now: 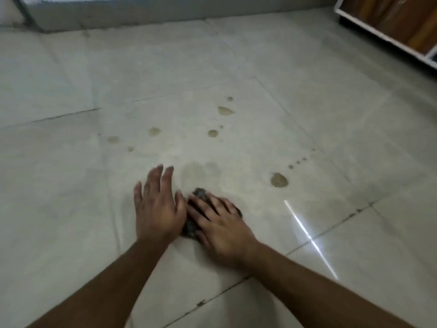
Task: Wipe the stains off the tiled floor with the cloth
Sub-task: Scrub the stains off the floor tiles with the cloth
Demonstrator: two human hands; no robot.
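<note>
We saw a pale tiled floor (307,110) dotted with brown stains (279,180). A wood-panelled cabinet (399,22) stood far right. Our right hand (220,223) pressed the dark cloth (199,193) flat-fingered; our left hand (157,207) lay spread beside it.

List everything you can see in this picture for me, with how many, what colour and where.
Tiled floor: one, pale grey-white, fills the view.
Stains: roughly a dozen brownish spots, big and small, on the tiles ahead of the hands; the largest to the right.
Cloth: one, dark, bunched on the floor, mostly under the right hand.
Streak of light: one, white, on the floor at the right.
Wooden furniture: one, brown with a white frame, top right corner.
Ledge: one, grey, along the top edge.
Left hand: fingers spread, flat, beside the cloth.
Right hand: fingers straight, pressing the cloth.
</note>
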